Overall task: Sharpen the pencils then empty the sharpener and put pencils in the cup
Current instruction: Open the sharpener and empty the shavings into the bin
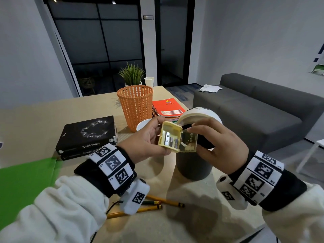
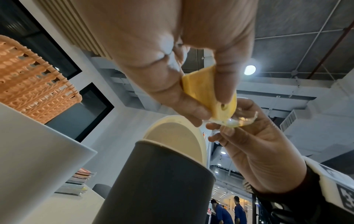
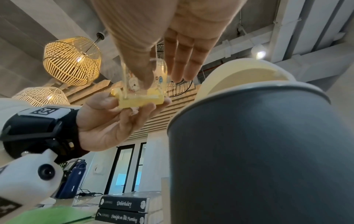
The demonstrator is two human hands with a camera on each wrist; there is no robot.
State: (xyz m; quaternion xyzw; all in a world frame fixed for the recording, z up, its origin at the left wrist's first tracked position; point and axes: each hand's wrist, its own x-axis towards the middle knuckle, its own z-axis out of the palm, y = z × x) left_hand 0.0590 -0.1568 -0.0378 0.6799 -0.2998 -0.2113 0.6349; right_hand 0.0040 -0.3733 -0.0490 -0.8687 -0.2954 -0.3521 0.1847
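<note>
My left hand (image 1: pixel 145 144) grips the yellow blade part of the sharpener (image 1: pixel 169 139), its metal blades facing me. My right hand (image 1: pixel 222 146) pinches the clear shavings case (image 1: pixel 190 140), swung open from the yellow part and still meeting it along the lower edge. Both are held in front of a dark grey bin (image 1: pixel 192 167) with a cream swing lid (image 1: pixel 198 113). The left wrist view shows the yellow part (image 2: pixel 208 92) between thumb and fingers. In the right wrist view the clear case (image 3: pixel 143 78) stands above it. Several yellow pencils (image 1: pixel 152 206) lie on the table below my left wrist. A white cup (image 1: pixel 142 124) sits half hidden behind my left hand.
An orange mesh basket (image 1: pixel 135 106) stands behind the cup, with red notebooks (image 1: pixel 166 107) to its right. Two black books (image 1: pixel 87 135) are stacked at the left and a green folder (image 1: pixel 22 181) lies near the front left. A grey sofa (image 1: pixel 254 109) is beyond the table's right edge.
</note>
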